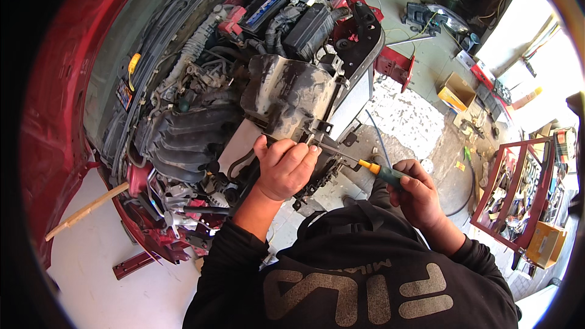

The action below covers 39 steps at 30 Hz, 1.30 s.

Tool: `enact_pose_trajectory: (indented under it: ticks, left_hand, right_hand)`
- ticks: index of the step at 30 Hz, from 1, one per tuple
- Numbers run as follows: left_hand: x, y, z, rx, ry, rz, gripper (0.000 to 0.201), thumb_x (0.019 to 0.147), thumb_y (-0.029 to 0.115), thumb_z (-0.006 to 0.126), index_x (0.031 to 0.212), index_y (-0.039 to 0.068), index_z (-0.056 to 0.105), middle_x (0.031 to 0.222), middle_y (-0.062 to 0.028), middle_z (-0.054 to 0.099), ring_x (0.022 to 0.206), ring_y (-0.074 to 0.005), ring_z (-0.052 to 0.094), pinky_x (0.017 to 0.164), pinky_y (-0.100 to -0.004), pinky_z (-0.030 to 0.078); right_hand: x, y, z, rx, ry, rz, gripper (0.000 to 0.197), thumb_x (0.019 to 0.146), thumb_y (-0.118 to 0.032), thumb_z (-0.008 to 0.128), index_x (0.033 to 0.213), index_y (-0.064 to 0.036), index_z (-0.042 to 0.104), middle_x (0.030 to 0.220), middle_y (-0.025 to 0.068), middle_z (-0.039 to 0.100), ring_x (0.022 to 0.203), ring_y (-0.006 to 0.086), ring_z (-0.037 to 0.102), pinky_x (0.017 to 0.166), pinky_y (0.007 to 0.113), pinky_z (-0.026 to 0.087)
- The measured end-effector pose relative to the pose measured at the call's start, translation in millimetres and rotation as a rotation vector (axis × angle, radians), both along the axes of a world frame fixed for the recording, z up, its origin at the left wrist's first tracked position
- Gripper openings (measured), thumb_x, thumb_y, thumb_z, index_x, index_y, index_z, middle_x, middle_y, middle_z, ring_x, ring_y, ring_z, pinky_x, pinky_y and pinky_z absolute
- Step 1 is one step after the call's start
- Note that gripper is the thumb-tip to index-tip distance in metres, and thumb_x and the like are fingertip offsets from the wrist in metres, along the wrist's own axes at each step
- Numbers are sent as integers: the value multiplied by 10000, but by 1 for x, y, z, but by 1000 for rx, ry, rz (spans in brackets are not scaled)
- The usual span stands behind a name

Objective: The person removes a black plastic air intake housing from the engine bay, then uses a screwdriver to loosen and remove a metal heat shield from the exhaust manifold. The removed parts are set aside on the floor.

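My right hand [419, 196] is wrapped round the green and yellow handle of a screwdriver [369, 166]. Its thin shaft runs leftward to the fittings at the front edge of the engine bay. There my left hand [285, 169] is closed, thumb and fingers pressed together beside the shaft's far end. Whatever those fingers pinch is too small and covered to make out. Just beyond them lies a dusty, curved metal shield [289, 91], near a dark bracket [322, 127]. The screwdriver's tip is hard to see among these parts.
A ribbed black engine cover [189, 137] and a battery [265, 9] fill the bay. A wooden stick [88, 210] leans at left. On the right stand an open cardboard box [457, 92], a red frame rack [506, 195] with tools, and a loose headlight [448, 18].
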State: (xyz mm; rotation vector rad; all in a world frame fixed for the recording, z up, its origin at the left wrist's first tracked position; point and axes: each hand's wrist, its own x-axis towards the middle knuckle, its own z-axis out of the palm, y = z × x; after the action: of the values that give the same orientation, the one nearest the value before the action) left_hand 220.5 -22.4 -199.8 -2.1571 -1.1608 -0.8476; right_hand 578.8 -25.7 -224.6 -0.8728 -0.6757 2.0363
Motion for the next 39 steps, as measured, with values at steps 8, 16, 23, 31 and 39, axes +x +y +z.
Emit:
enact_pose_trajectory:
  ticks: [8, 16, 23, 31, 39]
  left_hand:
    - [7, -4, -2, -12, 34, -6, 156, 965, 146, 800, 1116, 160, 835, 1116, 45, 706, 1036, -193, 708, 1303, -661, 232]
    - [16, -4, 3, -34, -13, -71, 133, 951, 135, 815, 1083, 150, 818, 1124, 36, 696, 1069, -204, 732, 1287, -641, 267]
    - [26, -6, 9, -78, -27, -119, 134, 942, 102, 814, 1075, 111, 802, 1158, -3, 715, 1075, -232, 745, 1076, -483, 525]
    - [40, -3, 13, -84, -90, -197, 169, 904, 21, 858, 1026, 99, 771, 1115, -21, 682, 1023, -228, 738, 997, -430, 576]
    - [46, -5, 13, -128, -152, -258, 191, 897, 3, 865, 1037, 85, 762, 1121, -44, 686, 1021, -242, 735, 945, -422, 601]
  right_hand:
    - [10, -3, -4, -30, 76, 9, 282, 1123, -222, 652, 1331, -36, 616, 1139, 121, 721, 863, 194, 666, 715, 341, 548]
    - [20, -6, -2, -2, 87, 9, 291, 1116, -240, 657, 1308, -28, 607, 1097, 140, 716, 851, 209, 662, 704, 352, 542]
    - [30, -11, 2, -26, 38, -12, 292, 1109, -255, 664, 1285, -33, 597, 1065, 135, 701, 866, 205, 665, 704, 347, 535]
    - [45, -15, 8, -36, 8, -30, 304, 1100, -271, 683, 1295, -56, 591, 1055, 122, 696, 860, 201, 653, 693, 351, 517]
    - [51, -25, 12, -57, -16, -44, 349, 1092, -301, 704, 1315, -59, 587, 996, 119, 696, 829, 204, 649, 689, 353, 508]
